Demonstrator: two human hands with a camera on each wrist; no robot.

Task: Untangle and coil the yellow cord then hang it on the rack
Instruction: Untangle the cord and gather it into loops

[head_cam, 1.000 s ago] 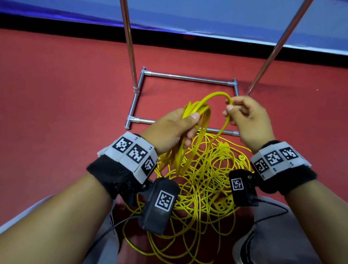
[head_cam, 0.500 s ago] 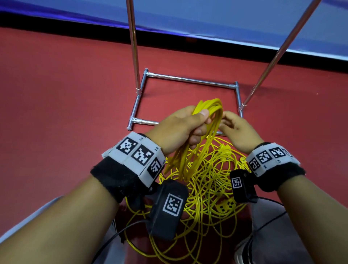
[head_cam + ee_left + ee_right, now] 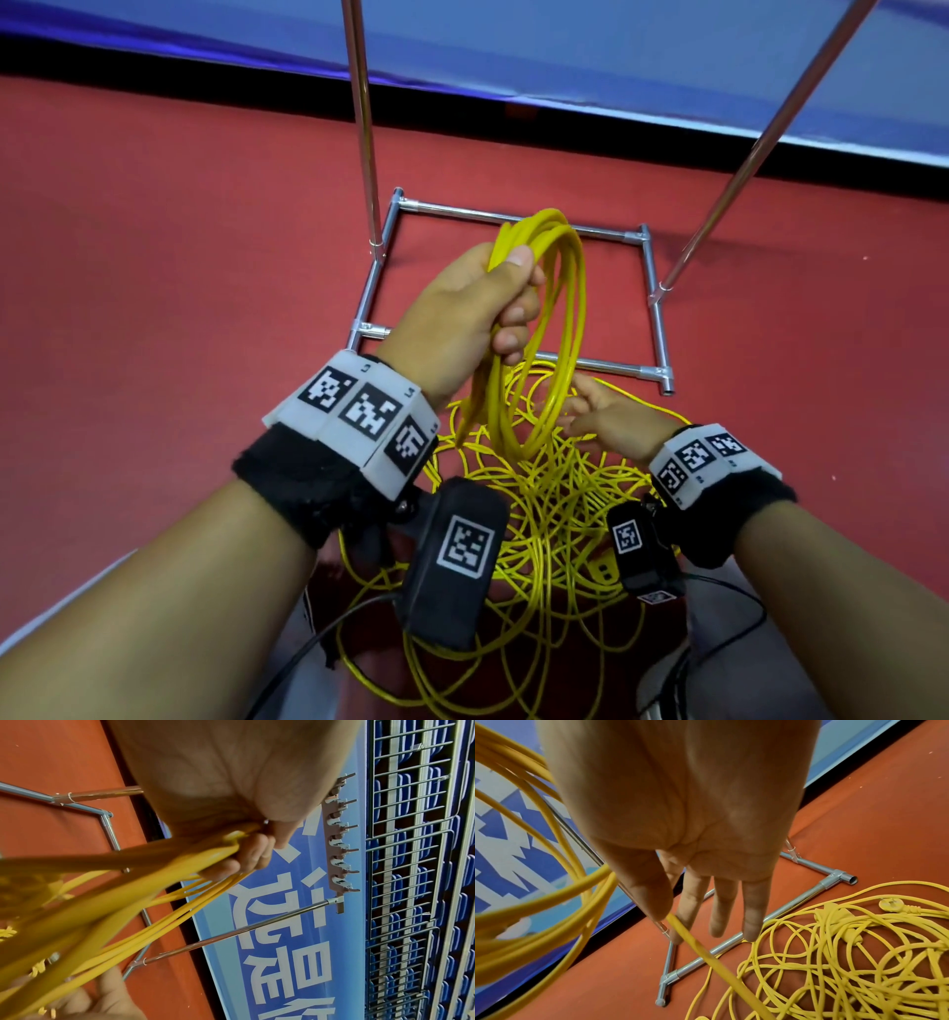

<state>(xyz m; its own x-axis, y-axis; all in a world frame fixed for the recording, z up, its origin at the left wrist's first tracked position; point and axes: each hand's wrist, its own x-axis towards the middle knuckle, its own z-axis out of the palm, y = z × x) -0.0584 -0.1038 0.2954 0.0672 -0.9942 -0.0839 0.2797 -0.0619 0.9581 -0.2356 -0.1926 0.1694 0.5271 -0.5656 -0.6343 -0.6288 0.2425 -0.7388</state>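
My left hand (image 3: 493, 303) is raised above the floor and grips the top of a coil of several yellow cord loops (image 3: 567, 308). In the left wrist view its curled fingers (image 3: 246, 858) wrap the bundled strands (image 3: 128, 882). My right hand (image 3: 611, 419) is lower, at the bottom of the coil just above the tangled pile (image 3: 565, 539). The right wrist view shows thumb and index finger (image 3: 693, 902) pinching a single strand (image 3: 706, 957) that runs down to the pile; the other fingers are straight. The rack's hook bar (image 3: 339, 833) stands on two chrome uprights.
The rack's chrome base frame (image 3: 513, 216) lies on the red floor behind my hands, with uprights (image 3: 364, 128) rising left and right. The cord's plug (image 3: 890, 905) rests on the pile. A blue banner and wire fencing (image 3: 411, 862) stand behind.
My left hand has lifted the coil higher. My right hand has left the top of the loop and dropped down to a strand by the pile.
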